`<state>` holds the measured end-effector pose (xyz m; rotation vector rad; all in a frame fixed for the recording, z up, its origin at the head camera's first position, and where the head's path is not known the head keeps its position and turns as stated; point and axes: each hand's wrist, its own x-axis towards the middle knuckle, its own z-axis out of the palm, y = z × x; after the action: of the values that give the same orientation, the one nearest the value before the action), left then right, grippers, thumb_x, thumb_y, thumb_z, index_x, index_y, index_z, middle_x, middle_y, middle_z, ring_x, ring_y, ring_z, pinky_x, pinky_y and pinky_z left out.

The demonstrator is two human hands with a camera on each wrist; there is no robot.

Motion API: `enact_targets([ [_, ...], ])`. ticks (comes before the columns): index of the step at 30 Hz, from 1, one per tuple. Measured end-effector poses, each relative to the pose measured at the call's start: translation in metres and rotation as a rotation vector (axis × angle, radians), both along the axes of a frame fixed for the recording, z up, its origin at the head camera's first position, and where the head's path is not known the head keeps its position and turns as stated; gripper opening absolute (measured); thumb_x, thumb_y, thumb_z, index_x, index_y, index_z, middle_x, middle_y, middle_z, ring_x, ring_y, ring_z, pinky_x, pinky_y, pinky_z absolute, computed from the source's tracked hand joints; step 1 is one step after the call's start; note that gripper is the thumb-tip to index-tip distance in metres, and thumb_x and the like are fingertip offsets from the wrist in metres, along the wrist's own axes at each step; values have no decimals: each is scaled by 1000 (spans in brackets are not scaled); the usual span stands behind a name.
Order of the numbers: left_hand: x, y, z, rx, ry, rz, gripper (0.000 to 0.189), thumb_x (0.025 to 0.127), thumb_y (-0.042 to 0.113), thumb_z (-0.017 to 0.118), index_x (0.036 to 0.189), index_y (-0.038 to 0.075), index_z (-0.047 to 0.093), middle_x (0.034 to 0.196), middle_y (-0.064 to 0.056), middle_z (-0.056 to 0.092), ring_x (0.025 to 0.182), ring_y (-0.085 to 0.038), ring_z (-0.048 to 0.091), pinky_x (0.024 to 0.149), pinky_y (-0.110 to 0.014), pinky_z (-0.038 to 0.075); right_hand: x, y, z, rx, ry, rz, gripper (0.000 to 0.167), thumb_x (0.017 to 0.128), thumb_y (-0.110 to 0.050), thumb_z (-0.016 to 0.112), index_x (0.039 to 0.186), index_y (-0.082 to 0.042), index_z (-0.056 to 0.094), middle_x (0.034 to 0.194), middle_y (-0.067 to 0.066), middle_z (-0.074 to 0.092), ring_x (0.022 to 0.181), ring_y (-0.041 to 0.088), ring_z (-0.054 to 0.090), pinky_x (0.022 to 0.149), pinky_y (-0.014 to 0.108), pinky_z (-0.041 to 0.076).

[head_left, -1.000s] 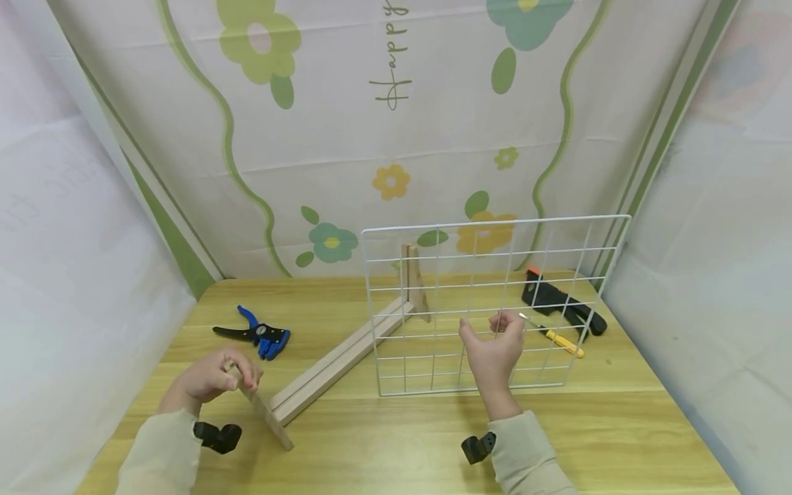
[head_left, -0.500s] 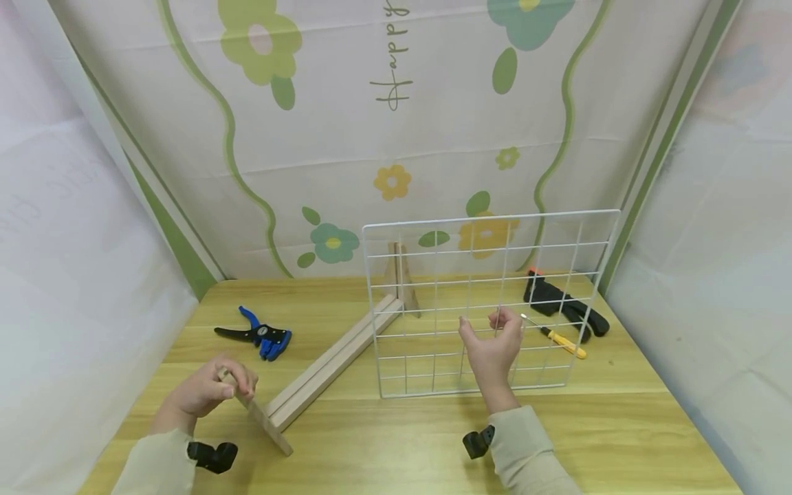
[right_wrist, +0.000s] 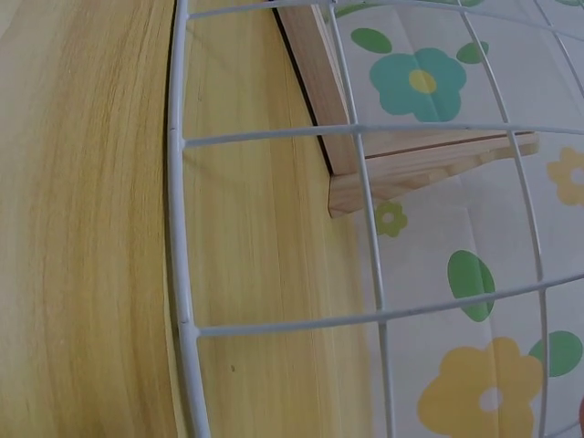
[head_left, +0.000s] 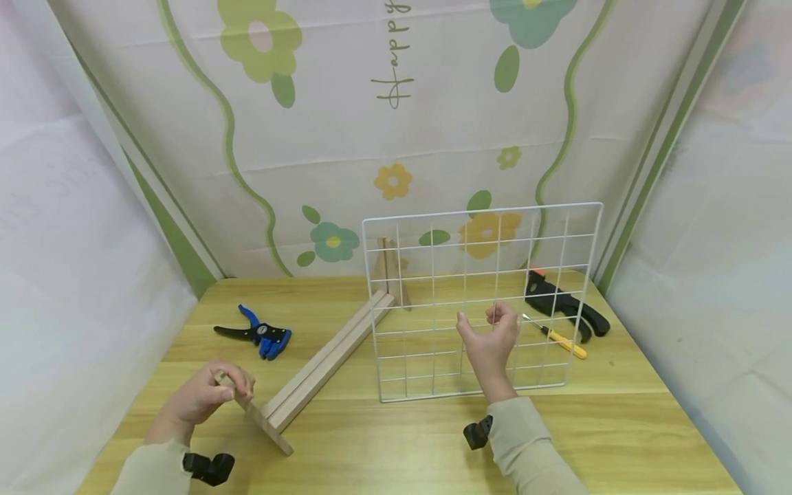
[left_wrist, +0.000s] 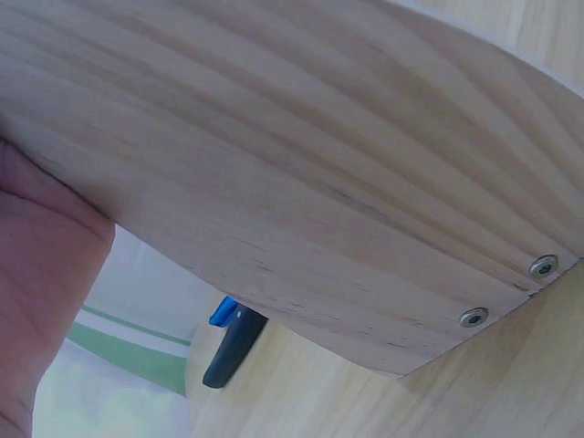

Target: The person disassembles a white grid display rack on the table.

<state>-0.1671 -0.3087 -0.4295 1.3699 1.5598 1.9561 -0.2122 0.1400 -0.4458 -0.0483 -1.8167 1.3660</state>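
My left hand (head_left: 204, 395) grips the near upright end board of a wooden stand (head_left: 331, 361). Two grooved rails run from that board to the far upright, which is partly behind the wires. In the left wrist view the end board (left_wrist: 274, 182) fills most of the picture, with two bolt heads (left_wrist: 474, 317) near its lower edge. My right hand (head_left: 491, 347) holds a white wire grid panel (head_left: 433, 216) by its middle wires, upright with its lower edge at the table. The right wrist view shows the grid's bars (right_wrist: 178, 182) in front of the stand's far upright (right_wrist: 429, 169).
Blue and black wire strippers (head_left: 262, 335) lie on the left of the wooden table (head_left: 383, 454). To the right, behind the grid, are a yellow-handled screwdriver (head_left: 564, 342) and a black tool with an orange tip (head_left: 551, 295). A flowered cloth hangs behind.
The stand's far end has swung left while my left hand keeps its grip. The grid panel has turned, its right edge shifting left. My right hand has moved only slightly.
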Motion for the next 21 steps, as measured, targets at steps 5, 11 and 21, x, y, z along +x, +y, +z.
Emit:
enact_targets([
  [5, 5, 0, 1, -2, -12, 38, 22, 92, -2, 48, 99, 8, 67, 96, 2, 69, 84, -13, 62, 82, -28, 43, -4, 1, 0, 30, -6, -9, 53, 67, -8, 78, 103, 6, 42, 86, 17, 42, 80, 19, 38, 74, 33, 32],
  [11, 8, 1, 2, -7, -15, 63, 23, 92, -3, 48, 98, 8, 67, 95, 3, 69, 81, -14, 61, 78, -28, 43, -7, 1, -1, 18, -19, 10, 54, 67, -8, 78, 104, 6, 41, 86, 17, 41, 80, 21, 39, 74, 35, 34],
  [21, 14, 1, 5, -12, -63, 73, 24, 94, -1, 47, 100, 9, 67, 98, 2, 69, 83, -13, 61, 78, -30, 46, -11, 2, -3, 27, -23, 7, 52, 67, -9, 78, 101, 6, 41, 86, 24, 41, 79, 23, 38, 73, 32, 31],
])
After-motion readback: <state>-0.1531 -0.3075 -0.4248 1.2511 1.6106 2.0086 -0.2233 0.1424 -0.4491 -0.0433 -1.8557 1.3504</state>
